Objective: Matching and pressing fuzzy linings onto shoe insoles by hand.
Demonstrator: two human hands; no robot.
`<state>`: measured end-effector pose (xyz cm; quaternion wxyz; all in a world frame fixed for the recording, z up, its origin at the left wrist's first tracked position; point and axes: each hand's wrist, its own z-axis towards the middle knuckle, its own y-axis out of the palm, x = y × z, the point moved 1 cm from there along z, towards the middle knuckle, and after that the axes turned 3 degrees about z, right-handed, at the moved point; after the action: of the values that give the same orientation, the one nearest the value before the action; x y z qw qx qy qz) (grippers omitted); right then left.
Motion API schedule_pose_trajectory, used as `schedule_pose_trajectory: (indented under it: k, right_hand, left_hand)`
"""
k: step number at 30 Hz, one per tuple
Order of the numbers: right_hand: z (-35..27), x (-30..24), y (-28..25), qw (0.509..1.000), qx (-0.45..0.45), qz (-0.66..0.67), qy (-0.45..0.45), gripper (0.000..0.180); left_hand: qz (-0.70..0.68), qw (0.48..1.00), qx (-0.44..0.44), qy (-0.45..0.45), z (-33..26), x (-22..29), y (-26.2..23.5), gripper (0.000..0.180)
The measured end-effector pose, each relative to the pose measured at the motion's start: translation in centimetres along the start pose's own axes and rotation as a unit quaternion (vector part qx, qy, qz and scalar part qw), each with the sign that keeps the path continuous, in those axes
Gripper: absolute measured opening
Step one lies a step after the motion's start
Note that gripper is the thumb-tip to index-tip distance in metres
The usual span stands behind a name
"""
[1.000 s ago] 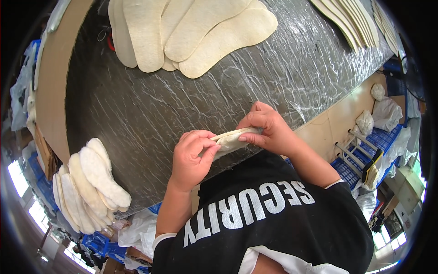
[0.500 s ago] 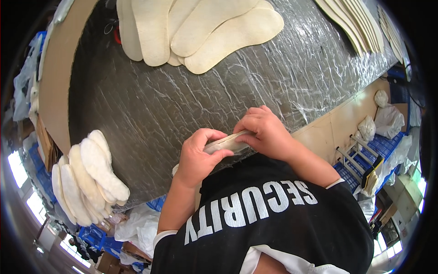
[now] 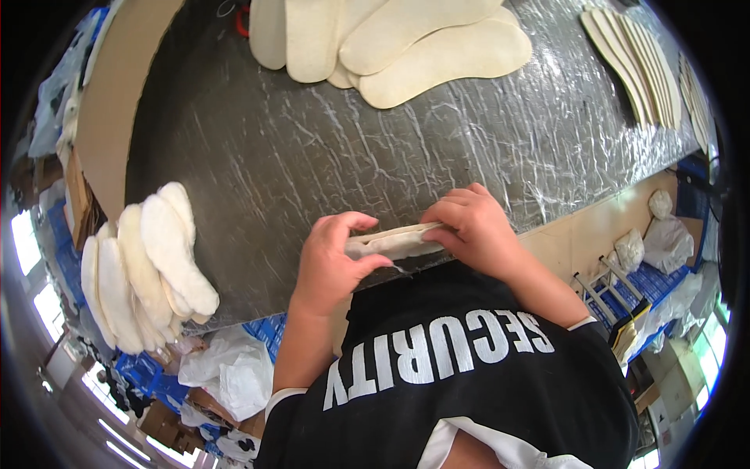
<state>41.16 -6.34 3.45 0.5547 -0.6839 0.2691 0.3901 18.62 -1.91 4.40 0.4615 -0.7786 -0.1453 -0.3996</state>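
Note:
Held edge-on over the table's near edge is a cream insole (image 3: 402, 242), its pale fleecy side towards me and a flatter layer along the top. My right hand (image 3: 473, 228) pinches its right end between thumb and fingers. Around the left end curves my left hand (image 3: 332, 254), loosely, with thumb and fingertips apart on either side of it. Some fingers of both hands are hidden. Beyond them, several flat cream insoles (image 3: 445, 64) lie overlapping at the far side of the table. Fleecy white insoles (image 3: 168, 242) are piled at the left.
Shiny, wrinkled dark sheeting (image 3: 273, 148) covers the table. A row of cream insoles (image 3: 633, 66) stands at the far right. Red handles (image 3: 242, 22) show at the far left. Below the edges are a white plastic bag (image 3: 234, 374) and a small ladder (image 3: 613, 285).
My left thumb and fingers have spread apart, baring more of the insole. The right hand still pinches its end. The view has shifted, so the far insoles appear higher and further right.

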Motion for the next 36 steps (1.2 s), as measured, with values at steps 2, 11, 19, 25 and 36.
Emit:
schedule_pose_trajectory:
  k: [2, 11, 19, 25, 36]
  right_hand:
    - [0.0, -0.1, -0.3, 1.000, -0.003, 0.008, -0.005, 0.015]
    - [0.1, -0.4, -0.4, 1.000, -0.020, 0.000, 0.017, 0.013]
    - [0.0, -0.5, -0.4, 1.000, -0.023, -0.001, 0.014, 0.013]
    - [-0.2, -0.7, -0.7, 1.000, -0.027, -0.009, 0.008, 0.014]
    - [1.5, -3.8, 2.5, 0.986, -0.080, -0.143, -0.041, 0.026]
  left_hand:
    - [0.007, 1.000, 0.000, -0.023, -1.0, -1.4, -1.3, 0.053]
    - [0.030, 0.992, 0.053, 0.113, -1.3, -2.4, -0.4, 0.041]
    - [0.037, 0.988, 0.066, 0.132, -1.0, -2.2, 0.1, 0.026]
    - [0.036, 0.990, 0.058, 0.122, -1.0, -1.6, 0.2, 0.022]
    - [0.084, 0.982, 0.080, 0.152, -1.6, -0.4, 0.8, 0.030]
